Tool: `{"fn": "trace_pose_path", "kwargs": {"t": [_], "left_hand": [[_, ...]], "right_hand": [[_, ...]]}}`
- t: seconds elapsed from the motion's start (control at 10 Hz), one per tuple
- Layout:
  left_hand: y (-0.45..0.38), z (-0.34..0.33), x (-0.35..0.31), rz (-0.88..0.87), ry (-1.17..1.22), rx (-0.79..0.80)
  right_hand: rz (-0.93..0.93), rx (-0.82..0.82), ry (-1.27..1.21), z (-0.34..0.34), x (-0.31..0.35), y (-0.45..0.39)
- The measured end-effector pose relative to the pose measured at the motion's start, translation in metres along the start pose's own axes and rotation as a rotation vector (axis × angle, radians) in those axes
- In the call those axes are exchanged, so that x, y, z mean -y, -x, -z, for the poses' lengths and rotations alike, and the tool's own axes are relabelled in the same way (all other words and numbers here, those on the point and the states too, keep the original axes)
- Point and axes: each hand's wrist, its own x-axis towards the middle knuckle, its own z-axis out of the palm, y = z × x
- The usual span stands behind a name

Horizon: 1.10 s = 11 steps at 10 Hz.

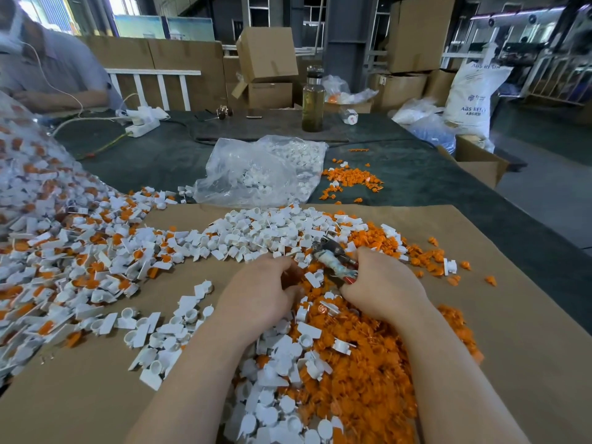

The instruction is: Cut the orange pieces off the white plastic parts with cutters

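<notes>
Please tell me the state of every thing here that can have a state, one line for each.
cutters: held in the right hand, blades pointing away from the person.
right hand: curled round the cutters' grip.
left hand: fingers curled in the parts; what they hold is hidden.
plastic bag: open, holding white parts.
glass bottle: upright, capped, part full.
cardboard box: tilted on another box.

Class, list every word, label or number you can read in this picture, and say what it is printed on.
"ABS RESIN": top of the white woven plastic sack at the far right.
"ABS RESIN": again, lower on the sack; the logo and smaller print beside it are blurred.
Nothing else is readable.
</notes>
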Motion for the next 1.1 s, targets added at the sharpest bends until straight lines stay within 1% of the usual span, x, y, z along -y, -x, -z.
{"fn": "trace_pose_path", "kwargs": {"t": [0.2,0.6,0.9,1.0,1.1], "left_hand": [[-0.001,-0.001,-0.001,0.022,0.030,-0.009],[-0.002,-0.006,0.000,-0.021,0.048,-0.045],[0.000,-0.006,-0.002,-0.034,-0.014,-0.078],[0.001,-0.003,-0.005,-0.040,-0.044,-0.126],[0.002,0.000,-0.012,-0.039,-0.015,-0.204]], "right_hand": [[-0.008,0.004,0.044,0.001,0.002,0.003],[-0.034,0.033,0.063,-0.002,0.004,0.006],[-0.038,0.033,0.026,0.001,0.003,0.006],[-0.036,0.045,0.001,0.004,0.000,0.006],[-0.025,-0.011,-0.028,0.008,-0.002,0.005]]}}
